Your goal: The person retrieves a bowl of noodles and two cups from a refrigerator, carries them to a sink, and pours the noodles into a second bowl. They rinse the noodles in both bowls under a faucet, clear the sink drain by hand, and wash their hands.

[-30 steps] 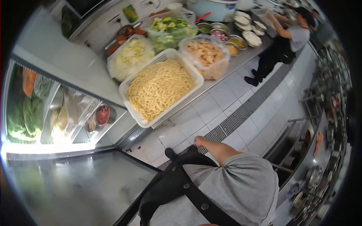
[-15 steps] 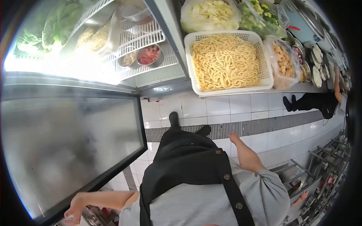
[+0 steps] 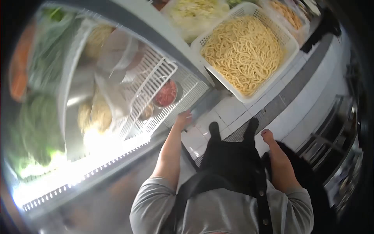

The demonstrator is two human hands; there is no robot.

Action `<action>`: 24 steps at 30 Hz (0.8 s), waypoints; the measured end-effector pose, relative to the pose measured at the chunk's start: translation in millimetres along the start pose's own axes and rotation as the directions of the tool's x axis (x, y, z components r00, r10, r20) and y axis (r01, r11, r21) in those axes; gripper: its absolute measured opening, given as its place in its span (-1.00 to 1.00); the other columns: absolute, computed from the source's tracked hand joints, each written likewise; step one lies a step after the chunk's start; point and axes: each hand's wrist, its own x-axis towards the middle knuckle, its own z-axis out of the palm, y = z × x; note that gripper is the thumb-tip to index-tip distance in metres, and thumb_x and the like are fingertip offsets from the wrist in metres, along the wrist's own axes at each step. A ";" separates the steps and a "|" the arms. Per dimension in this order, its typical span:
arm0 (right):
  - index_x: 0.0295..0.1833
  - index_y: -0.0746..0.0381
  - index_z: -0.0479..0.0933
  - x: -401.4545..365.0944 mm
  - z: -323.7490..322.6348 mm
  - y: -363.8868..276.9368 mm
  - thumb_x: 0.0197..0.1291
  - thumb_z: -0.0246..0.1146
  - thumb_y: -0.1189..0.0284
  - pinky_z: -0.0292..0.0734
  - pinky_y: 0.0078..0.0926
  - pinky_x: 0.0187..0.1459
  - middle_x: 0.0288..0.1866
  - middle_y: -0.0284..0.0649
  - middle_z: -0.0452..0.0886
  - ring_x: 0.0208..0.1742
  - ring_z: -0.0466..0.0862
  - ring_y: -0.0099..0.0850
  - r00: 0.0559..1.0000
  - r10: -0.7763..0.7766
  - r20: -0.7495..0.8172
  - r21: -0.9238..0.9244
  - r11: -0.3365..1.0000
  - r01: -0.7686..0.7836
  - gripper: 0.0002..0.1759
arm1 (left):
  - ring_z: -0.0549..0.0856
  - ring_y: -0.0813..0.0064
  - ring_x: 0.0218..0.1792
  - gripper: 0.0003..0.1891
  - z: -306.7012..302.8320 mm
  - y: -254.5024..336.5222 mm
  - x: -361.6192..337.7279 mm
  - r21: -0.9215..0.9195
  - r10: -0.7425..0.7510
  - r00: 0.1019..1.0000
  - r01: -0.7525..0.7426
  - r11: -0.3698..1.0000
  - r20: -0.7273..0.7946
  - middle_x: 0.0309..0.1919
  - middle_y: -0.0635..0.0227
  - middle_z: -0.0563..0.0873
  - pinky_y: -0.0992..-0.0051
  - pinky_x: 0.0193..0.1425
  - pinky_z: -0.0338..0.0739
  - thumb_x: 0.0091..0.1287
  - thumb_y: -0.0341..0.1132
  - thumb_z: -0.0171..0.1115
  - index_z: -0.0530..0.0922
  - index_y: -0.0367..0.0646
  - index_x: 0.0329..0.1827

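Observation:
My left hand [image 3: 182,119] is stretched out at the front of the open fridge, fingers extended and nothing in them. Just beyond it, a metal bowl of diced pink meat [image 3: 166,94] stands on a white wire shelf [image 3: 189,90]. Beside that bowl is a smaller bowl [image 3: 146,112] with pale contents. My right hand [image 3: 267,135] hangs low over the floor on my other side, its fingers curled in and no object visible in it. A white perforated basket of thick yellow noodles [image 3: 243,54] sits on the counter ahead.
Bagged leafy greens [image 3: 43,121] and a white bin [image 3: 74,70] with bagged noodles [image 3: 100,113] fill the fridge's left. Bags of chopped cabbage [image 3: 196,15] and tan pieces [image 3: 286,15] flank the basket. A person's dark-clothed legs [image 3: 325,29] show at upper right; metal racks [image 3: 323,140] stand at right.
My view has turned and come closer to the fridge. My left hand has left the glass door's edge and now reaches in front of the shelves. My right hand still hangs down.

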 end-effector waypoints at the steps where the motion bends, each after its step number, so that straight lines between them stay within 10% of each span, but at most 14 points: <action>1: -0.21 0.25 0.67 -6.1 17.7 -9.4 0.04 0.30 0.35 0.55 -0.20 0.07 -0.16 -0.04 0.70 -0.02 0.67 -0.09 1.000 -0.017 -0.017 0.033 0.999 0.017 -0.76 | 0.45 0.29 0.34 -0.44 -36.4 -7.4 47.6 -0.180 -0.019 1.000 0.019 0.983 0.000 0.38 0.15 0.39 0.31 0.34 0.51 0.42 -0.26 0.19 0.28 -0.15 0.45; 11: -0.03 0.27 0.61 -27.2 109.5 -47.5 0.13 0.29 0.49 0.56 -0.25 0.03 0.03 0.03 0.62 0.01 0.66 -0.07 0.999 -0.031 -0.033 0.300 0.953 0.039 -0.73 | 0.49 0.31 0.26 -0.53 -103.7 60.3 224.7 -0.492 0.254 0.943 -0.328 0.806 -0.214 0.28 0.16 0.45 0.31 0.31 0.52 0.45 -0.23 0.15 0.34 -0.14 0.37; 14: -0.02 0.27 0.60 -37.9 100.4 -30.7 0.14 0.29 0.50 0.58 -0.28 0.00 -0.03 0.02 0.63 -0.03 0.68 -0.10 0.978 0.190 -0.084 0.429 0.893 -0.137 -0.73 | 0.50 0.32 0.24 -0.56 -111.7 68.0 241.6 -0.505 0.341 0.915 -0.402 0.764 -0.213 0.24 0.17 0.47 0.30 0.30 0.52 0.45 -0.22 0.13 0.36 -0.14 0.34; 24: -0.01 0.29 0.60 -64.1 117.2 78.8 0.12 0.28 0.50 0.58 -0.34 0.01 -0.07 -0.02 0.67 -0.04 0.70 -0.14 0.959 0.282 -0.010 0.183 0.944 -0.275 -0.70 | 0.53 0.34 0.17 -0.64 -134.3 67.1 251.4 -0.570 0.474 0.856 -0.499 0.653 -0.206 0.14 0.18 0.53 0.30 0.27 0.52 0.48 -0.19 0.08 0.43 -0.14 0.25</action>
